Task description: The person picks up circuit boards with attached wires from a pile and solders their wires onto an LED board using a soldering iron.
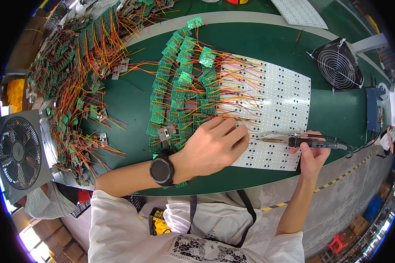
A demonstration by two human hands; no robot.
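My right hand (312,153) is wrapped round the dark handle of a soldering iron (294,142), which has a thin metal feed tube along it. The iron's tip points left, close above the white LED panel (289,105). At the panel's near left part my left hand (215,142), with a black watch on its wrist, is closed in a pinch on a thin wire by the iron's tip. Rows of green circuit boards (177,94) lie beside and partly over the panel, their red and yellow wires (243,81) reaching across it. My left hand hides some boards.
A large heap of wired circuit boards (81,57) covers the table's left side. A small black fan (336,68) stands at the far right, near a blue box (375,109). Another fan (18,151) stands at the left edge. The iron's cable (364,150) runs right.
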